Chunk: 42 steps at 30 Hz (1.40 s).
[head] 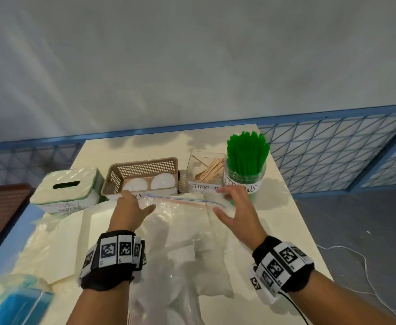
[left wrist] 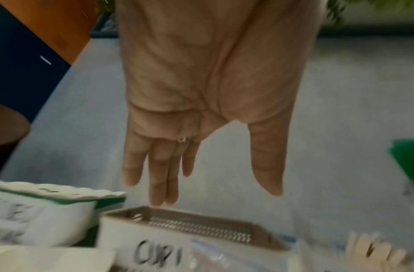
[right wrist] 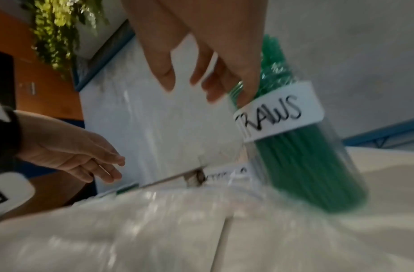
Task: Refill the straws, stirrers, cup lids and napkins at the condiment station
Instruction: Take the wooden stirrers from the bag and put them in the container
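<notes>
A clear zip bag (head: 180,214) lies on the table in front of the station, its coloured seal strip running left to right. My left hand (head: 133,207) (left wrist: 201,184) hovers open above the bag's left end, just before the tan lid basket (head: 143,170) (left wrist: 177,220) holding two white cup lids (head: 163,180). My right hand (head: 232,205) (right wrist: 201,88) is open over the bag's right end, fingers spread, holding nothing. Behind it stand the clear stirrer box (head: 206,170) with wooden stirrers and the jar of green straws (head: 247,158) (right wrist: 301,156). The white napkin box (head: 68,186) sits at the left.
More crumpled clear plastic bags (head: 180,266) cover the near part of the white table (head: 274,207). A blue-and-clear package (head: 12,301) sits at the near left corner. Blue mesh railing (head: 333,148) runs behind the table; a cable lies on the floor to the right.
</notes>
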Available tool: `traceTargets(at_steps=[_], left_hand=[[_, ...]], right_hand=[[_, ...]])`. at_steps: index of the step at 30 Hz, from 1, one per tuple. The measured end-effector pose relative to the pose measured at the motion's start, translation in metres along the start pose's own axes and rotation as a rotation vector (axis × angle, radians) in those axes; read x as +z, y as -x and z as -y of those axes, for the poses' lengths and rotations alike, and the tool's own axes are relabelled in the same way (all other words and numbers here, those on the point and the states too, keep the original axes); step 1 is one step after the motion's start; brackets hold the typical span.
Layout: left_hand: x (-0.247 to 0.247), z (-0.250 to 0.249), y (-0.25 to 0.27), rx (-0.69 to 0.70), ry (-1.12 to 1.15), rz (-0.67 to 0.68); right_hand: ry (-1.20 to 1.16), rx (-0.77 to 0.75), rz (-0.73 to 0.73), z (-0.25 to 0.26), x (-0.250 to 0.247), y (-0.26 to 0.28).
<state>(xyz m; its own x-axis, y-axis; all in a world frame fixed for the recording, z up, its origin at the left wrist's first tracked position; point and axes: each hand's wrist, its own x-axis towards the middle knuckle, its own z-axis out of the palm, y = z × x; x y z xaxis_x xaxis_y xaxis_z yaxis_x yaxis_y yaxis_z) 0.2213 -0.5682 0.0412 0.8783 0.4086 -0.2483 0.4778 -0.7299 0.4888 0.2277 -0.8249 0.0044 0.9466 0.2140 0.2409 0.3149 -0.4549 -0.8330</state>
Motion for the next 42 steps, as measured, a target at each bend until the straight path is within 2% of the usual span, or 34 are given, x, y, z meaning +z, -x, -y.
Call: traceTargets(at_steps=[3, 5, 7, 11, 14, 17, 21, 24, 26, 28, 31, 35, 37, 39, 42], left_hand=[[0.013, 0.022, 0.005, -0.127, -0.138, 0.187], [0.018, 0.032, 0.005, -0.160, -0.135, 0.209], [0.021, 0.040, 0.003, -0.183, -0.124, 0.217], [0.019, 0.050, 0.008, -0.163, -0.193, 0.267], [0.008, 0.053, 0.013, -0.102, -0.200, 0.253], [-0.012, 0.051, 0.019, 0.032, -0.058, 0.236], [-0.044, 0.035, 0.038, 0.223, 0.182, 0.102], [-0.061, 0.016, 0.057, 0.385, 0.312, -0.067], [-0.068, 0.007, 0.065, 0.470, 0.418, -0.161], [-0.069, 0.000, 0.071, 0.511, 0.471, -0.200], [-0.063, -0.008, 0.080, 0.538, 0.497, -0.136], [-0.047, -0.011, 0.087, 0.517, 0.518, 0.002], [-0.037, -0.015, 0.095, 0.510, 0.571, 0.056], [-0.025, -0.020, 0.108, 0.530, 0.728, 0.056], [-0.005, -0.028, 0.131, 0.597, 0.838, -0.033]], right_hand=[[0.098, 0.241, 0.273, -0.014, 0.032, 0.017], [0.123, 0.404, 0.379, -0.016, 0.046, 0.026], [0.094, 0.489, 0.416, -0.016, 0.055, 0.030], [-0.077, 0.519, 0.304, -0.012, 0.056, 0.032], [-0.143, 0.419, 0.236, -0.005, 0.049, 0.031], [-0.186, 0.331, 0.185, 0.011, 0.038, 0.028], [-0.305, 0.278, 0.089, 0.042, 0.017, 0.025], [-0.398, 0.288, -0.030, 0.064, -0.003, 0.028], [-0.400, 0.286, -0.115, 0.073, -0.019, 0.030], [-0.341, 0.273, -0.157, 0.080, -0.035, 0.035], [-0.235, 0.256, -0.145, 0.082, -0.057, 0.045], [-0.362, 0.357, -0.149, 0.070, -0.075, 0.066], [-0.412, 0.356, -0.164, 0.065, -0.080, 0.078], [-0.398, 0.325, -0.207, 0.060, -0.086, 0.090], [-0.382, 0.287, -0.285, 0.050, -0.102, 0.109]])
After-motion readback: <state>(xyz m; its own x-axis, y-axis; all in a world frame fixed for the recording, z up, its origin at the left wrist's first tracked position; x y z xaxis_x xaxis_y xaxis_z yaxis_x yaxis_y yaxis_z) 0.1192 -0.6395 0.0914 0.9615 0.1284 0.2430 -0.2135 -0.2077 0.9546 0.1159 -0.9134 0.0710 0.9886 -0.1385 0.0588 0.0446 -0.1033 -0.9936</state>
